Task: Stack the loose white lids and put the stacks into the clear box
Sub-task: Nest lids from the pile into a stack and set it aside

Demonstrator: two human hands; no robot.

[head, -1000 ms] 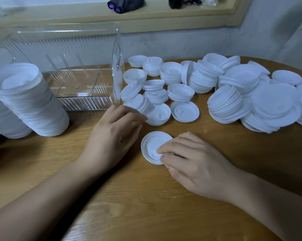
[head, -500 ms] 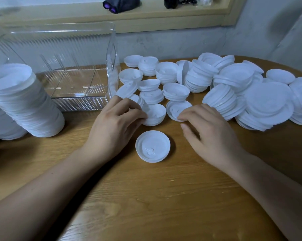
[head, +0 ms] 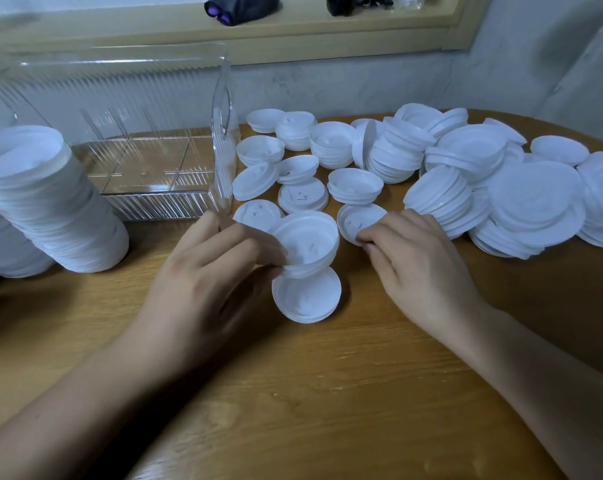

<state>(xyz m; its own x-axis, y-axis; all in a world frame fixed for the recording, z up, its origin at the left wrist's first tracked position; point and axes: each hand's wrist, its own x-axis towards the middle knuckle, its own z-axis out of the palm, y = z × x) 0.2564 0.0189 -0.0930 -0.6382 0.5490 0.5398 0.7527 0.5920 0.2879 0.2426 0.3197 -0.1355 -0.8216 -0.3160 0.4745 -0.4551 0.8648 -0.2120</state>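
Note:
My left hand (head: 210,282) grips a short stack of white lids (head: 307,240), tilted and lifted just above a single lid (head: 307,299) lying on the wooden table. My right hand (head: 418,268) pinches the near edge of another loose lid (head: 357,221) on the table. Several more small lids (head: 302,195) lie scattered behind, beside the clear box (head: 154,161), which stands open at the back left with dividers and no lids inside.
A tall leaning stack of large lids (head: 50,202) stands at the left. A big heap of larger lids (head: 501,188) covers the right side of the table (head: 328,393). A window sill with dark objects (head: 241,8) runs along the wall behind.
My left hand has taken hold of a small stack of lids and lifted it toward the single lid. My right hand moved from that single lid to a loose lid farther back.

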